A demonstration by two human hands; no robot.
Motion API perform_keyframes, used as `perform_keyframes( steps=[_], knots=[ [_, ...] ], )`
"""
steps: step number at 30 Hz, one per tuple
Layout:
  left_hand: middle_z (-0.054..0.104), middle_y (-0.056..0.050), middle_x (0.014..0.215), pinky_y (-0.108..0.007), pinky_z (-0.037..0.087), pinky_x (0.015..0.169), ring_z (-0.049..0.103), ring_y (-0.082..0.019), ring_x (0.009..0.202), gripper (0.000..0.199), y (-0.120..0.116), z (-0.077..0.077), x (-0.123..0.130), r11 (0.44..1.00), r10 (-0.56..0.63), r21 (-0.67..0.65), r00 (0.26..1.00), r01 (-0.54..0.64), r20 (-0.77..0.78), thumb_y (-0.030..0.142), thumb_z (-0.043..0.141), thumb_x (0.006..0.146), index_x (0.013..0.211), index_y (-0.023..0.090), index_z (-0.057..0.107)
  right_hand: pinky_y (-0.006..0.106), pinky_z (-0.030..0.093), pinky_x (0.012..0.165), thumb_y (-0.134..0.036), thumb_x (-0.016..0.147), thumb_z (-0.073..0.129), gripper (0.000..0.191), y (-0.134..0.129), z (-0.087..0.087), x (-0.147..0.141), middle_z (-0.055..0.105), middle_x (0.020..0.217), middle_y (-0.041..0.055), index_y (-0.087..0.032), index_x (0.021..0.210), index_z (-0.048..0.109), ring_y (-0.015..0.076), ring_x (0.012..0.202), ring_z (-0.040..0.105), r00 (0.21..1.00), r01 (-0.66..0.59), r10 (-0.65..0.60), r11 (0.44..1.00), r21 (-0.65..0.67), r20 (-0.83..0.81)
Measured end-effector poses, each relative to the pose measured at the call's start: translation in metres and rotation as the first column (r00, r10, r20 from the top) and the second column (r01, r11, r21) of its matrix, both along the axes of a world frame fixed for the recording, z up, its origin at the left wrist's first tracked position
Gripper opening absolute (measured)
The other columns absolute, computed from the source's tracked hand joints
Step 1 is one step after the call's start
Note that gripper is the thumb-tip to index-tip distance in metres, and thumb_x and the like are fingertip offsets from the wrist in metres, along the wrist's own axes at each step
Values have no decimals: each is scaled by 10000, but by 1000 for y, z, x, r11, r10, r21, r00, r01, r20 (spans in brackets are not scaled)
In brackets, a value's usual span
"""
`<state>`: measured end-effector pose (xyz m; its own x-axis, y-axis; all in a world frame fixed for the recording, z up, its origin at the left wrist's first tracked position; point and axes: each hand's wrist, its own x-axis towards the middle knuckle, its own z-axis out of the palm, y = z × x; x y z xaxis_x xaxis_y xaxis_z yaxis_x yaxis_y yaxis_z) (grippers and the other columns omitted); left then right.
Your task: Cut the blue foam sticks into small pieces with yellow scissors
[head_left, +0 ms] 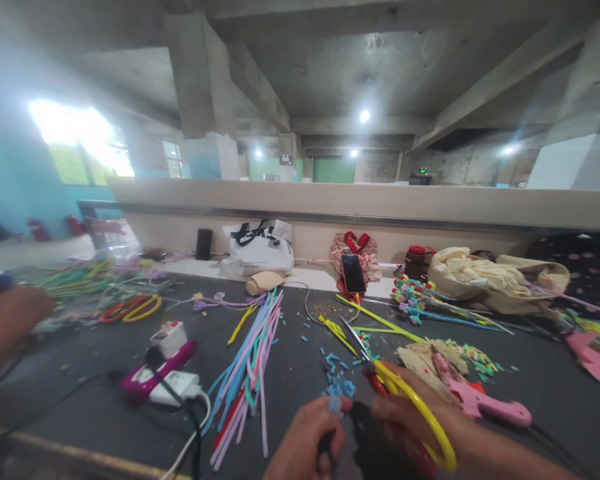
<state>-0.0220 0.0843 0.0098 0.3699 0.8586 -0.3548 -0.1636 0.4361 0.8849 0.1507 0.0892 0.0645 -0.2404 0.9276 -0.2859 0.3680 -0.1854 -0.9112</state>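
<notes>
Low in the middle, my left hand (303,440) is closed, pinching a small light-blue piece (335,404) between thumb and finger. Close beside it, my right hand (420,400) is wrapped round scissors (405,383) with red and yellow handles, their blades pointing away over the table. The right fingertips are blurred and partly in shadow. Just beyond my left hand lies a small heap of cut light-blue pieces (341,385), with more scattered around. A bundle of lilac, blue and pink stems (250,367) lies to the left of my hands.
A pink glue gun (500,405) with a cord lies at right. Left are a purple-and-white power strip (160,370) and another person's hand (15,320). Behind stand a white bag (260,247), a phone (352,273) and a cloth bag (480,280). Yellow stems (395,323) lie ahead.
</notes>
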Motion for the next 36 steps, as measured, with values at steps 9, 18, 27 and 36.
perform_keyframes(
  steps=[9,18,27,36],
  knots=[
    [459,64,416,-165,198,386,348,-72,368,364,-6,7,7,992,11,125,999,-7,-32,266,416,622,968,181,489,180,363,465,-402,624,660,371,4,-28,-36,450,588,-63,-200,853,450,75,499,468,877,-63,135,984,169,-460],
    [459,76,442,-164,210,409,375,-60,395,355,-4,-5,13,993,18,122,998,-11,-54,184,391,593,936,203,480,161,279,403,-402,569,699,444,-1,-29,-44,436,603,-66,-194,855,431,38,435,395,797,-93,107,994,55,-594],
    [549,-20,499,-184,239,380,389,-70,384,444,-8,-3,-7,981,-169,83,981,177,-94,535,422,695,741,124,584,146,339,354,-228,629,608,413,7,-14,-25,485,587,-70,-186,997,427,39,369,435,888,-177,188,982,66,-419],
    [461,9,551,-189,211,426,340,-66,460,471,-20,9,-18,923,-345,140,932,358,-109,498,388,768,825,111,651,113,333,303,-133,611,519,434,9,-2,-23,484,564,-82,-171,1029,408,32,347,433,926,-232,244,970,79,-288]
  ],
)
